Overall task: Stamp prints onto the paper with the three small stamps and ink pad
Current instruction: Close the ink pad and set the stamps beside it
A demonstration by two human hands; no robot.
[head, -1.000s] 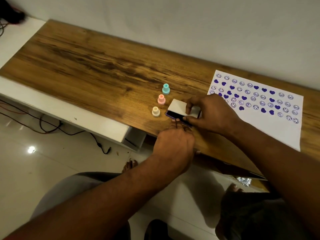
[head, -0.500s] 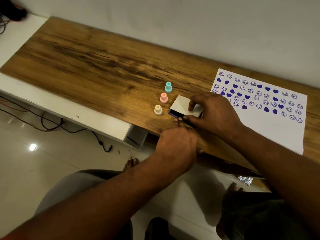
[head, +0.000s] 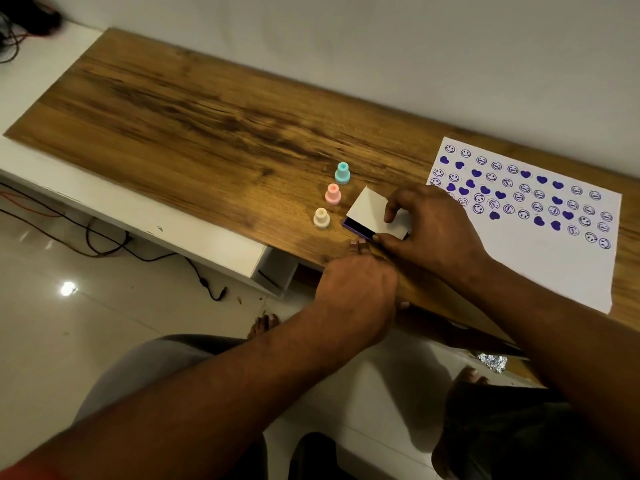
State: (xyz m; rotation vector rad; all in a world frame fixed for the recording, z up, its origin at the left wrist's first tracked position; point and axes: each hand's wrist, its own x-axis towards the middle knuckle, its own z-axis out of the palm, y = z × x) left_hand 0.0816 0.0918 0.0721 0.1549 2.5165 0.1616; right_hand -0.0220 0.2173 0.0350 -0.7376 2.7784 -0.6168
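Seen from the head camera, a seated person works at a wooden counter set against a pale wall. The right hand grips the white lid of the ink pad, fingers on top and thumb at the near edge; the lid is tilted up, showing a sliver of dark purple pad in its purple tray. The left hand sits at the near edge of the counter, its fingertips just beside the tray's near side; whether they touch or hold it cannot be told.

Just left of the ink pad three small stamps stand upright in a slanting row: the teal stamp farthest, the pink stamp in the middle, the cream stamp nearest. To the right lies the paper, its far half covered with rows of purple smiley faces and hearts, its near half blank; the right hand overlaps its left edge.

Below the counter, at left, run a white shelf, dark cables and a glossy tiled floor.
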